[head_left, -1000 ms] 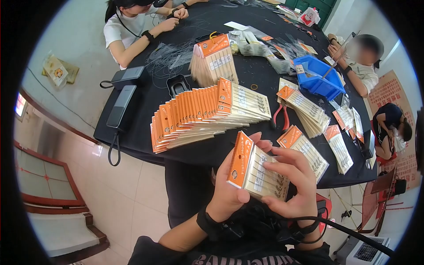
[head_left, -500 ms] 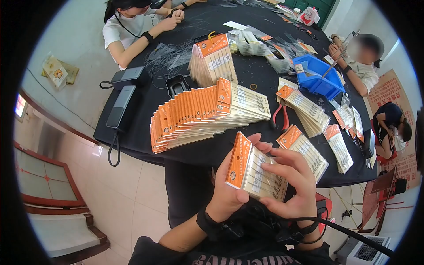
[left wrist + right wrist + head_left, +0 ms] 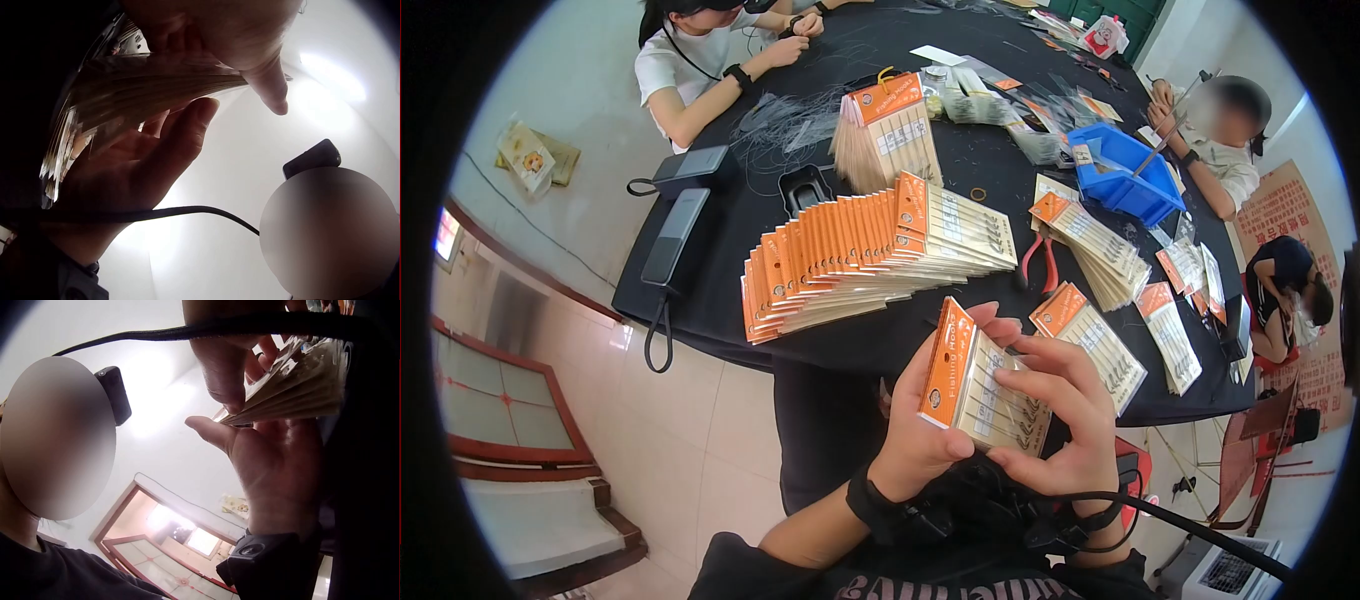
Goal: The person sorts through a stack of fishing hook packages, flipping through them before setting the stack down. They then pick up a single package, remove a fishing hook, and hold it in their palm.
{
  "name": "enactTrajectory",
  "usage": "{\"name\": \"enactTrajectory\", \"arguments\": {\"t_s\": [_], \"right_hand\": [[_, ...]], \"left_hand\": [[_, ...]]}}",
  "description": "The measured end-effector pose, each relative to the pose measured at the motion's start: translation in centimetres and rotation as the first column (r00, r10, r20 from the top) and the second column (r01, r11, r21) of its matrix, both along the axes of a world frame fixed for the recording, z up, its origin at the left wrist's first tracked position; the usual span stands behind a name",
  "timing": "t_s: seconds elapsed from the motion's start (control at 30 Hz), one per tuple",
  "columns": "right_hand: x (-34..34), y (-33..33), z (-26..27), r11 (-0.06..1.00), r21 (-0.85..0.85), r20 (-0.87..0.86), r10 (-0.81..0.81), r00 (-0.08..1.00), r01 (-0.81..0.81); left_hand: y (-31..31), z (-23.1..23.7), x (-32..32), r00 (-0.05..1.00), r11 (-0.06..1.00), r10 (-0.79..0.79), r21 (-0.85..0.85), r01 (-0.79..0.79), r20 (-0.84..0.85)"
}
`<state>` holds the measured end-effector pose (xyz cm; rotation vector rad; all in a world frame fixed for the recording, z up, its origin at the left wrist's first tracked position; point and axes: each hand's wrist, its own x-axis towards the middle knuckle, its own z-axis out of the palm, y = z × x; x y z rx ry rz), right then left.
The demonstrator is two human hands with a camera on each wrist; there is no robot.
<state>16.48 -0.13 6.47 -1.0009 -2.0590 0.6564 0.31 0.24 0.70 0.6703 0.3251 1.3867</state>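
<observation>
A small stack of fishing hook packets [image 3: 990, 400] with orange headers is held between both hands above the lap, near the table's front edge. The left hand [image 3: 913, 430] cradles it from the left and beneath, its thumb along the near edge. From the right, the right hand [image 3: 1072, 412] grips the stack, fingers on the top face and thumb at the lower edge. Seen from the left wrist, the packets [image 3: 150, 87] fan slightly apart at one side; the right wrist view also shows layered packets [image 3: 294, 390] between the hands.
A long fanned row of packets [image 3: 830, 255] lies behind the hands, an upright bundle [image 3: 890, 135] beyond it. Red-handled pliers [image 3: 1040, 262], smaller packet piles [image 3: 1090, 345] and a blue bin [image 3: 1125, 175] are to the right. Power banks [image 3: 675, 238] lie left. Other people sit around the table.
The stack has tilted very slightly in the hands, both of which keep their grip. The head view has shifted a little.
</observation>
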Motion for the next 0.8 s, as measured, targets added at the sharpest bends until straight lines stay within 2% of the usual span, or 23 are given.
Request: {"name": "enactTrajectory", "arguments": {"t_s": [0.47, 0.57, 0.67, 0.77, 0.8], "right_hand": [[-0.2, -0.1, -0.4, 1.000, -0.019, -0.026, -0.010, 1.000, 0.009], [0.1, 0.2, 0.4, 1.000, 0.005, 0.021, -0.011, 1.000, 0.011], [1.3, 0.7, 1.2, 0.998, 0.062, -0.020, -0.027, 0.999, 0.028], [2.0, 1.1, 1.9, 0.984, 0.176, -0.090, 0.009, 0.996, 0.007], [1.7, 1.1, 2.3, 0.980, 0.198, -0.096, 0.024, 0.995, -0.005]], "left_hand": [[-0.2, 0.2, 0.0, 1.000, 1.000, -0.007, -0.012, 0.007, 0.019], [-0.5, 0.7, -0.3, 0.999, 1.000, -0.002, 0.013, 0.002, -0.032], [-0.8, 1.4, -0.7, 0.984, 0.988, -0.047, 0.136, 0.071, -0.171], [-1.4, 2.7, -0.8, 0.958, 0.961, -0.274, 0.000, 0.275, -0.081], [-1.4, 2.4, -0.8, 0.943, 0.944, -0.327, 0.023, 0.329, -0.054]]}}
